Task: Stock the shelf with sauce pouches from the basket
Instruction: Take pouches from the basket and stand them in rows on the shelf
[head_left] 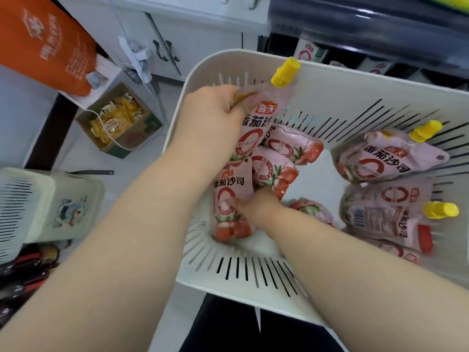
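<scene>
Carton (134, 139) of yellow packets (115, 120) (open) beside basket (330, 97)

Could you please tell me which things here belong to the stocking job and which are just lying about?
Job: basket; sauce pouches; left hand gripping the upper pouch; right hand pinching the lower pouch.
Lying about: cardboard box of yellow packets; orange bag; second basket; white cabinet.

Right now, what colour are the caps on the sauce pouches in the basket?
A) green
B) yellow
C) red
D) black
B: the raised pouch gripped by the left hand has a yellow cap, as does the far pouch by the right wall of the basket; the right hand pinches a lower pouch.
</scene>
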The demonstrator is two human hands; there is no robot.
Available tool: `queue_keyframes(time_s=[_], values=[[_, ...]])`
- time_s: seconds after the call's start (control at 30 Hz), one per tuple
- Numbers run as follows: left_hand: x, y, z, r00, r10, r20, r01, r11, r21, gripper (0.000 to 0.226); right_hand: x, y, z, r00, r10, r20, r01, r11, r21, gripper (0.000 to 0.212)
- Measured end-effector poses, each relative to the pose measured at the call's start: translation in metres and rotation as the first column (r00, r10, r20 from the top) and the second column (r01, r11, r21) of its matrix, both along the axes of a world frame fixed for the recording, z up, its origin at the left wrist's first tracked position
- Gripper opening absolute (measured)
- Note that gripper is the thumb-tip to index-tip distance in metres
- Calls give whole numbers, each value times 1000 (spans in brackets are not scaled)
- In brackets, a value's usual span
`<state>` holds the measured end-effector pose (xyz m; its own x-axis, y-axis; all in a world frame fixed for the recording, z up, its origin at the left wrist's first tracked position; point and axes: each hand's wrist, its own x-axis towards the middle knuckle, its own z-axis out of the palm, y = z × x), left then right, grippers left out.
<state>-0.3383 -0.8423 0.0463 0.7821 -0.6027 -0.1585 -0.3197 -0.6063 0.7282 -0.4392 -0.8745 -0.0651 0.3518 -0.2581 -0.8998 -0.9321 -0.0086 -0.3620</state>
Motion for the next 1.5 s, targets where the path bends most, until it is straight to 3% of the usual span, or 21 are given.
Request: queue_keyframes(time_s=[0.13, 0.27, 0.4, 0.53, 0.73, 1.03, 1.27, 1.4, 1.5], values=[[2, -3, -1, 999, 5, -35, -7, 998, -64, 27, -1, 11, -10, 997, -71, 2, 69, 976, 207, 49], [4, -6, 2, 998, -5, -62, -2, 994, -106, 25, -2, 26, -14, 972, -233, 10, 222, 940, 260, 83], [5, -6, -2, 998, 13, -63, -21, 992, -126, 28, -2, 29, -23, 965, -262, -12, 254, 922, 292, 103], [6, -5, -1, 999, 5, -45, -11, 990, -140, 24, -7, 19, -19, 965, -259, -53, 259, 890, 374, 63], [7, -5, 0, 999, 1, -52, -9, 989, -145, 22, -28, 3, -1, 971, -240, -1, 189, 762, 620, 44], [9, -7, -2, 998, 37, -58, -44, 989, -138, 18, -25, -12, -4, 997, -76, 11, 57, 830, 555, 55], [12, -10, -4, 997, 53, -63, -61, 989, -137, 26, -25, -12, 15, 992, 72, 100, -102, 937, 334, 58], [14, -12, -5, 996, 67, -52, -74, 988, -134, 25, -40, -22, 35, 988, -136, 77, 82, 869, 488, 44], [16, -13, -6, 995, 94, 40, -88, 987, -136, 28, -61, -35, 49, 962, -266, 54, 211, 858, 468, 38]])
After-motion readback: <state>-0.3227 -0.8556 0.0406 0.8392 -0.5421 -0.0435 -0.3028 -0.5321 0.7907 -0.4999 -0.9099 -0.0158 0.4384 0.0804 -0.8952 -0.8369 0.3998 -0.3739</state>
